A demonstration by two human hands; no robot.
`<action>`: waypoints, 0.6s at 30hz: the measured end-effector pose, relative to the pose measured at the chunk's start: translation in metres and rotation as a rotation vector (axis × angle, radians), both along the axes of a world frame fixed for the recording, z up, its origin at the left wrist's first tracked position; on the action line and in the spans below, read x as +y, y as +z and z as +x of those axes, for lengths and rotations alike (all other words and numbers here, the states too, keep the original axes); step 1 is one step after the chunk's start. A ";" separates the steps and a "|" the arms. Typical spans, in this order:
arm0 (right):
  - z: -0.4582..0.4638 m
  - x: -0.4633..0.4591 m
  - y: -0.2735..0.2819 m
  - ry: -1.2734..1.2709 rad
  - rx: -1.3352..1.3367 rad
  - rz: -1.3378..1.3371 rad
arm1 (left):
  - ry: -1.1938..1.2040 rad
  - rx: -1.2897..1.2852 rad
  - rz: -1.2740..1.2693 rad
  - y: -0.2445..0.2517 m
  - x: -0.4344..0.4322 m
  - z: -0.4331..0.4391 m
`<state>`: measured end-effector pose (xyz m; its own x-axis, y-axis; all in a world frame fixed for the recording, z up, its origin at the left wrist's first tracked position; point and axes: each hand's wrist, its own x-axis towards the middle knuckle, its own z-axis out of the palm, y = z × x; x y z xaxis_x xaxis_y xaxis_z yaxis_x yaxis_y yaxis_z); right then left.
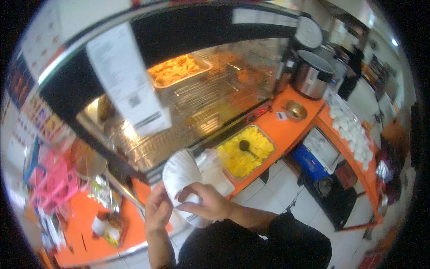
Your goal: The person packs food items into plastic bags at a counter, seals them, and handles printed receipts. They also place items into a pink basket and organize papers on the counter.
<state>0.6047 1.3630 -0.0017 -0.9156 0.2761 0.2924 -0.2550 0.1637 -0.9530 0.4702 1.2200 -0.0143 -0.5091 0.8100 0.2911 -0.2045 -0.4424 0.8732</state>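
A curled strip of white printed paper [181, 168] is between my two hands, in front of a glass-fronted food warmer. My left hand [158, 206] holds its left edge. My right hand [210, 203] pinches the strip from the right, with thumb and forefinger against a bent-over part. Writing on the paper is blurred. Another long printed slip [124, 74] hangs on the front of the warmer [188, 111]. Just beyond my right hand are clear plastic bags [210, 161] and a metal tray of yellow food [248, 149] with a black ladle [245, 145] in it.
Inside the warmer sits a tray of fried food [179, 70]. An orange counter [285, 97] carries a metal bowl [296, 111] and a large steel cooker [314, 75]. A blue cool box [310, 161] stands below. Pink plastic baskets [55, 181] and food packets [109, 232] lie at left.
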 end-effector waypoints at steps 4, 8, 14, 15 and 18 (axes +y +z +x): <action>-0.020 -0.013 -0.012 0.015 -0.013 0.043 | 0.245 -0.156 0.068 0.010 0.009 -0.022; -0.040 -0.023 -0.013 0.055 -0.031 -0.213 | 0.239 -0.284 0.178 0.038 0.002 -0.049; -0.048 -0.021 -0.014 0.078 -0.034 -0.127 | 0.236 -0.323 0.283 0.066 -0.001 -0.060; -0.050 -0.021 -0.014 0.077 -0.032 -0.128 | 0.221 -0.331 0.286 0.067 -0.001 -0.063; -0.048 -0.015 -0.011 0.110 -0.112 0.007 | 0.207 -0.287 0.286 0.074 -0.005 -0.074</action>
<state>0.5571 1.3476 -0.0130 -0.9672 0.1705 0.1883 -0.1639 0.1476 -0.9754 0.3966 1.2154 0.0597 -0.7446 0.5901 0.3121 -0.3020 -0.7147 0.6309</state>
